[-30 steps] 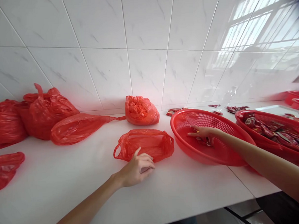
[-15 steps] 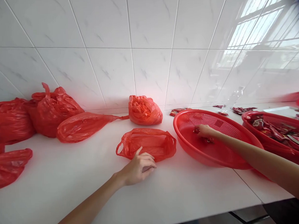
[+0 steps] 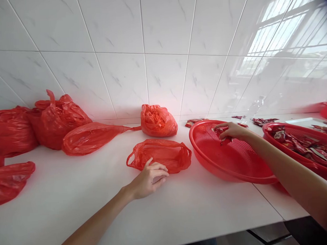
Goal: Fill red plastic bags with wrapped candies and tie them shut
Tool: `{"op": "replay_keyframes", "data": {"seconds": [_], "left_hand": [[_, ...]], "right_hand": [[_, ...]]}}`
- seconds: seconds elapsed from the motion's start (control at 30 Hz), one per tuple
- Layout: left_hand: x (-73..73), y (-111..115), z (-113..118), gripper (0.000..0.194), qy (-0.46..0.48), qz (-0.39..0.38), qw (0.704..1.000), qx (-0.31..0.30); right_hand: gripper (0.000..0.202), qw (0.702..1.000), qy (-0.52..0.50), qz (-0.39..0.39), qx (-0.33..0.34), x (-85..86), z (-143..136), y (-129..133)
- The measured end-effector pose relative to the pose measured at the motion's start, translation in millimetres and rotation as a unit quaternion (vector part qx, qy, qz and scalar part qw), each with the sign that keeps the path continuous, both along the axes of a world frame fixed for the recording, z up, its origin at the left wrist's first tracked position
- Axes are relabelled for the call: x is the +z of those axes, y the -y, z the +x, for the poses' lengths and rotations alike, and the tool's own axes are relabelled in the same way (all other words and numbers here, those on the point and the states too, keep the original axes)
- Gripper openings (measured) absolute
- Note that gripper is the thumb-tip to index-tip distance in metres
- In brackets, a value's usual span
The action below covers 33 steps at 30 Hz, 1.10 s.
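Observation:
My left hand (image 3: 149,178) rests at the near edge of a thin red plastic bag (image 3: 164,154), its fingers apart and loosely bent. The bag lies on the counter with its mouth spread and a looped handle at each end. Over a red perforated plastic basin (image 3: 235,170), my right hand (image 3: 232,130) is closed on small shiny red packets (image 3: 225,138). How many packets it grips is partly hidden by the fingers. Below the hand, the basin's bottom shows bare red plastic.
Filled red bags (image 3: 54,119) stand at the left by the tiled wall, with a crumpled red bag (image 3: 158,121) at the centre back. A second red basin (image 3: 290,161) full of packets is at the right. More packets (image 3: 194,122) lie behind the basins, near a clear bottle (image 3: 256,106).
My right hand has risen from the basin's bottom, lifting the red packets with it. My left hand stays at the bag's near edge.

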<state>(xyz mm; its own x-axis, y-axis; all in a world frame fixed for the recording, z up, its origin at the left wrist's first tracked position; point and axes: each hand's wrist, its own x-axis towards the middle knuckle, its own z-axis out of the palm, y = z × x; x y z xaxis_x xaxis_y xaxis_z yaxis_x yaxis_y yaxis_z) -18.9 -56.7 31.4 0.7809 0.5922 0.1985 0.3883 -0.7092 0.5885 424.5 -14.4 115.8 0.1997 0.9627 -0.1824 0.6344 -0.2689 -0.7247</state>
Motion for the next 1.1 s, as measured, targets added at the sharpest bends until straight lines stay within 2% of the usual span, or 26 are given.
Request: {"op": "replay_keyframes", "data": {"seconds": [0.07,0.17,0.27,0.37,0.47,0.53,0.6,0.7,0.83,1.0,1.1], "left_hand": [[-0.1,-2,-1,0.026,0.022,0.029,0.999,0.035],[-0.5,-4,-3,0.031,0.025,0.066,0.994,0.079],[-0.6,-3,-2,0.032,-0.028,0.063,0.995,0.065],[1.1,1,-2,0.03,-0.053,0.055,0.997,0.028],[5.3,5,-4,0.028,-0.054,0.037,0.998,0.005],[8.6,6,-6,0.027,-0.043,0.01,0.999,0.001],[11.1,6,-10,0.027,-0.025,-0.017,1.0,-0.001],[12.5,5,-13,0.025,-0.011,-0.036,0.999,0.004],[9.2,-1,-16,0.024,0.002,-0.025,0.999,0.035],[-0.3,-14,-19,0.023,0.0,0.051,0.99,0.132],[-4.9,-19,-21,0.022,-0.008,0.065,0.985,0.163]], "right_hand": [[0.065,0.993,-0.099,0.059,0.009,26.5,-15,9],[0.071,0.973,-0.176,0.144,0.043,61.8,-61,28],[0.063,0.95,-0.197,0.202,0.131,76.0,-122,42],[0.053,0.929,-0.199,0.16,0.268,62.1,-179,41],[0.039,0.913,-0.136,0.142,0.358,30.9,-220,28],[0.03,0.902,-0.077,0.128,0.404,9.9,-236,17],[0.023,0.903,-0.019,0.136,0.407,-6.7,-244,8],[0.02,0.915,0.021,0.154,0.373,-21.6,-245,1],[0.027,0.916,0.01,0.182,0.357,-30.0,-241,1],[0.034,0.921,0.002,0.205,0.331,-37.8,-240,9],[0.033,0.928,0.001,0.225,0.297,-45.3,-237,12]]}}
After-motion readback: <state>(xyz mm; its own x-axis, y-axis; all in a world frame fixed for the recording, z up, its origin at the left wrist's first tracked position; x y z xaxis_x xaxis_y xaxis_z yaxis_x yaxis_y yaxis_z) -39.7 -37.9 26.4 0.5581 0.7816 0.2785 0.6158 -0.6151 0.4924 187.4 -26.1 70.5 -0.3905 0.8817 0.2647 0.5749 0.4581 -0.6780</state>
